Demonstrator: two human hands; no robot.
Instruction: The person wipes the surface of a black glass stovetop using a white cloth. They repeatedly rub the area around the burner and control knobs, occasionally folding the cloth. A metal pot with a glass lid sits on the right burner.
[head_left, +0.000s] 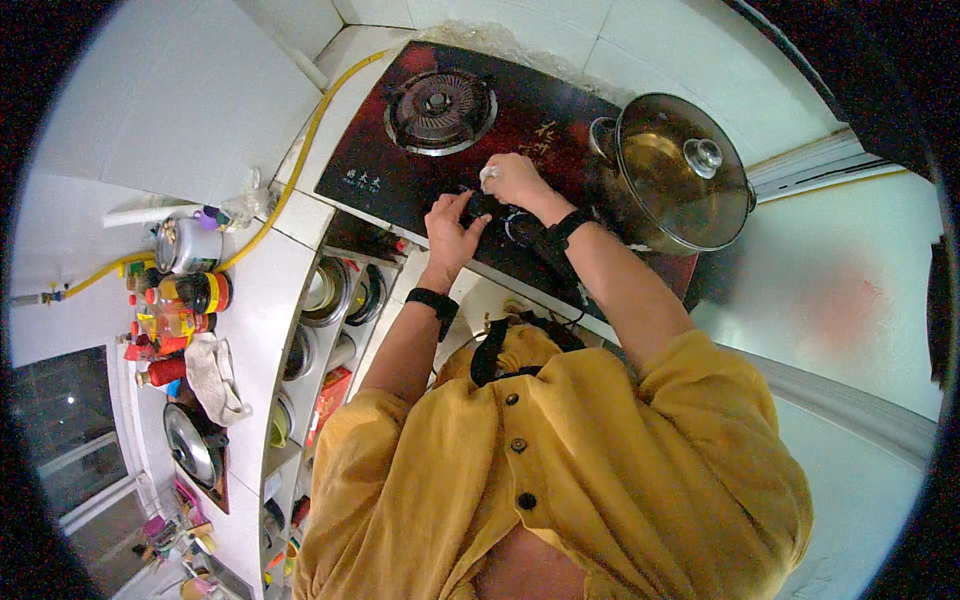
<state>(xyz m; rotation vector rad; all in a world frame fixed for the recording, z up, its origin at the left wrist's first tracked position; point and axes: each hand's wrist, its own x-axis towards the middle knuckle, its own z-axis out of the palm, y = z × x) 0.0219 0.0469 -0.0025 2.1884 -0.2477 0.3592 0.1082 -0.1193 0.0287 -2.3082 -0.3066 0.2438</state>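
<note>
A black glass gas cooktop (525, 142) lies before me. My right hand (516, 182) is closed around a crumpled white wipe or tissue (489, 174) above the cooktop's front middle. Just left of it, my left hand (452, 229) has its thumb and fingers around a small dark part, perhaps a control knob (475, 206); its exact shape is hard to see. A round gas burner (440, 111) sits at the cooktop's left. At its right stands a large steel pot with a glass lid (679, 169).
A yellow gas hose (307, 150) runs along the left counter. Sauce bottles (187, 292), a white cloth (214, 375) and a lidded pan (191, 442) are farther left. Shelves below hold metal bowls (326, 291). A tiled wall (660, 45) rises behind the cooktop.
</note>
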